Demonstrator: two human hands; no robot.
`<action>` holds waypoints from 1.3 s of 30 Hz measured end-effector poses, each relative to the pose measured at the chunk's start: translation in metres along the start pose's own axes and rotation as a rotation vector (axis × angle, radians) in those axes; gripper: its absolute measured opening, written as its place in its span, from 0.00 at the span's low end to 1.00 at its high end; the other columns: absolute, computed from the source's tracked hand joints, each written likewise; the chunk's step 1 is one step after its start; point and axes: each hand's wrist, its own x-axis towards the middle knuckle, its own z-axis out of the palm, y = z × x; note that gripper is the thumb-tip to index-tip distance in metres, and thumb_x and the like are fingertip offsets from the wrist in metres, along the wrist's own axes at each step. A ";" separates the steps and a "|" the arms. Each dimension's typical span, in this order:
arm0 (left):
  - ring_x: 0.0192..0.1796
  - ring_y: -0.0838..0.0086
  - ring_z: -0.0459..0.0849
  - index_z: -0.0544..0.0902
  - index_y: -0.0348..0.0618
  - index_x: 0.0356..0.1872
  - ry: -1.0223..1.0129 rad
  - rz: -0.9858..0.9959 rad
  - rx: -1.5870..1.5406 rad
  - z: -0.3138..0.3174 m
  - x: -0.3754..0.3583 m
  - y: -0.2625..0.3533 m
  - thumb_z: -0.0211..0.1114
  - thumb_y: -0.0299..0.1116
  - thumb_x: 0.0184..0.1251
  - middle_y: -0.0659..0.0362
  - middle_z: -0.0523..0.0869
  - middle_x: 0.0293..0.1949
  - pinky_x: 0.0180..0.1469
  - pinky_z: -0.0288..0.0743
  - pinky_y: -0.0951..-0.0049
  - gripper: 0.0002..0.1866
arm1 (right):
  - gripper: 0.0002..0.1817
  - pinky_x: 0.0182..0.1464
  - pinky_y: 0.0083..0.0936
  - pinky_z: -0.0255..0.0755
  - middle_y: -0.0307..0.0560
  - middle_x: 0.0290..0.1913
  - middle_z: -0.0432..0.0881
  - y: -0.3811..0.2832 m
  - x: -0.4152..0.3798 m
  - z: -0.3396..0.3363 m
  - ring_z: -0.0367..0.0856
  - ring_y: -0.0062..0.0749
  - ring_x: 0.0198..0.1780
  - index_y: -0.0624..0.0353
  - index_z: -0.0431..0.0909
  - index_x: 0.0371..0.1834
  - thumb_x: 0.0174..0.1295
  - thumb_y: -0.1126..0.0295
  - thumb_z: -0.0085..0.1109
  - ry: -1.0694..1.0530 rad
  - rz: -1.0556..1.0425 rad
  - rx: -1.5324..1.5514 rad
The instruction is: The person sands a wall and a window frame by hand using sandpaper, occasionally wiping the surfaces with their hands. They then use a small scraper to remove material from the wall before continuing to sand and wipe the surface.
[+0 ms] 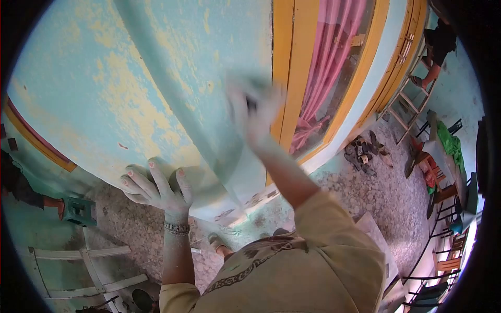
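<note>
My left hand, coated in pale dust, rests with fingers spread against the lower edge of a wall of patchy light blue and yellow paint. A beaded bracelet circles that wrist. Higher up and to the right, my right hand is smeared by motion at the blue surface beside the orange window frame. Its fingers look curled round something greyish with a dark patch, too blurred to name. Dust also whitens the right forearm.
Pink curtain hangs behind the window. Shoes lie on the speckled floor. A person stands on a ladder at right. Another person's leg meets a green stool at left. A second ladder lies lower left.
</note>
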 end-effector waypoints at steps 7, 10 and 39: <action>0.78 0.41 0.48 0.68 0.40 0.71 0.018 0.036 0.003 0.003 -0.010 0.000 0.52 0.50 0.73 0.38 0.55 0.75 0.71 0.40 0.36 0.32 | 0.11 0.58 0.39 0.60 0.42 0.41 0.80 -0.003 0.054 0.024 0.65 0.43 0.56 0.60 0.79 0.38 0.51 0.75 0.69 0.241 -0.255 0.025; 0.78 0.41 0.48 0.68 0.41 0.70 0.031 0.020 -0.029 0.006 -0.011 0.000 0.53 0.50 0.72 0.39 0.56 0.75 0.71 0.39 0.35 0.32 | 0.23 0.64 0.46 0.58 0.58 0.55 0.73 -0.023 0.149 0.043 0.66 0.55 0.62 0.66 0.75 0.47 0.54 0.62 0.71 0.380 -0.344 0.003; 0.79 0.38 0.40 0.64 0.40 0.73 -0.038 -0.004 -0.041 0.013 -0.006 0.032 0.54 0.49 0.71 0.33 0.49 0.76 0.71 0.25 0.31 0.35 | 0.26 0.70 0.54 0.50 0.64 0.61 0.72 -0.020 0.128 0.044 0.64 0.64 0.67 0.66 0.73 0.49 0.54 0.60 0.73 0.256 -0.208 0.157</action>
